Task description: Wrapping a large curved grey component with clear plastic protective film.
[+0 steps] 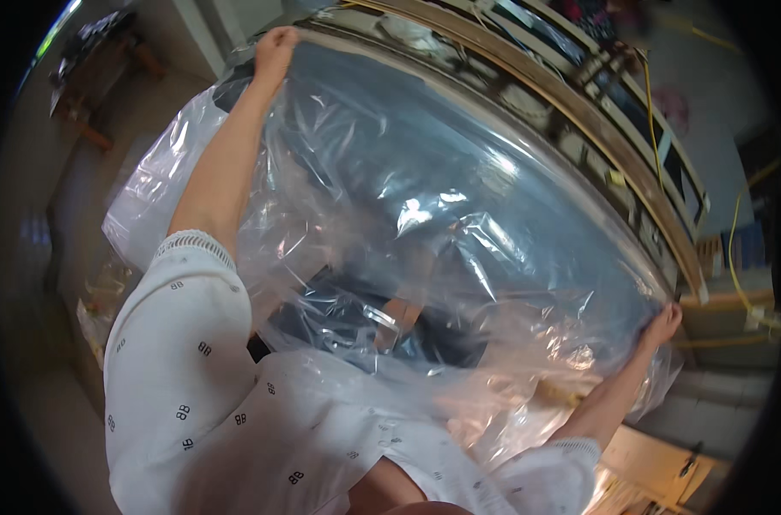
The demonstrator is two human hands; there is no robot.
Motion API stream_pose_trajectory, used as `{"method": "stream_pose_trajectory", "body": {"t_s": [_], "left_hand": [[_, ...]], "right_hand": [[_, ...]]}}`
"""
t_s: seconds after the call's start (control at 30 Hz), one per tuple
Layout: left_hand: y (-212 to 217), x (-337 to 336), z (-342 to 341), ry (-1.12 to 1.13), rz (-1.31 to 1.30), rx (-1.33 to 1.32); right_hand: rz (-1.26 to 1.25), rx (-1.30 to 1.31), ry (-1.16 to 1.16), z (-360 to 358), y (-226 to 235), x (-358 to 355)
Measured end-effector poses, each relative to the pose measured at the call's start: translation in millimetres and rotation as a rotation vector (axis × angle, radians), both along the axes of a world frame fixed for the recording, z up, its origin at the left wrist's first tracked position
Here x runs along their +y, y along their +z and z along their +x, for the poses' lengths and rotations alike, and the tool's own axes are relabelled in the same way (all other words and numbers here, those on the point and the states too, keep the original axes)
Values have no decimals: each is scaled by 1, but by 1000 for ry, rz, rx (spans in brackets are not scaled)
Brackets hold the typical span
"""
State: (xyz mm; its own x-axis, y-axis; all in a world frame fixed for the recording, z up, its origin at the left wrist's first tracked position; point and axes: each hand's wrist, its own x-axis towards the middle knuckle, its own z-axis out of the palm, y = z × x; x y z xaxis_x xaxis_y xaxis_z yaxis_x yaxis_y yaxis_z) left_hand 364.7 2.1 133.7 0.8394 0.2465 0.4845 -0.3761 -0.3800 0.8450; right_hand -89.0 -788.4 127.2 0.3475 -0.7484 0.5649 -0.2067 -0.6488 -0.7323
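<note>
Bright daylight, glare on plastic sheet [459, 206], fisheye-bent, dark edges.

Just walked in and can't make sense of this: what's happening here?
A person in a white patterned top holds a big sheet of clear plastic stretched wide. The left hand grips its far upper edge, the right hand its lower right edge. A wooden-framed rack runs behind it; something dark shows through below.

Counted items. One large clear plastic sheet [425, 215] was stretched between two hands: one left hand [275, 47] and one right hand [662, 324]. One long wooden frame [579, 112] ran behind the sheet. Two yellow cables [650, 112] hung at the right. One wooden bench [94, 77] stood at the upper left. Two white sleeves [180, 343] showed below.
</note>
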Motion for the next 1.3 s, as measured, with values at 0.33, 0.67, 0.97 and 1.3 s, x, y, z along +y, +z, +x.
{"method": "stream_pose_trajectory", "body": {"t_s": [0.33,0.67,0.97,1.3], "left_hand": [[5,-45,43,-140,-90,102],[-2,-22,71,-43,2,198],[36,-52,25,113,-763,262],[26,4,55,-444,244,477]], "right_hand": [[3,165,-10,20,-2,-35],[-259,390,-365,29,12,-27],[108,54,-19,13,28,9],[-638,591,-522,23,41,57]]}}
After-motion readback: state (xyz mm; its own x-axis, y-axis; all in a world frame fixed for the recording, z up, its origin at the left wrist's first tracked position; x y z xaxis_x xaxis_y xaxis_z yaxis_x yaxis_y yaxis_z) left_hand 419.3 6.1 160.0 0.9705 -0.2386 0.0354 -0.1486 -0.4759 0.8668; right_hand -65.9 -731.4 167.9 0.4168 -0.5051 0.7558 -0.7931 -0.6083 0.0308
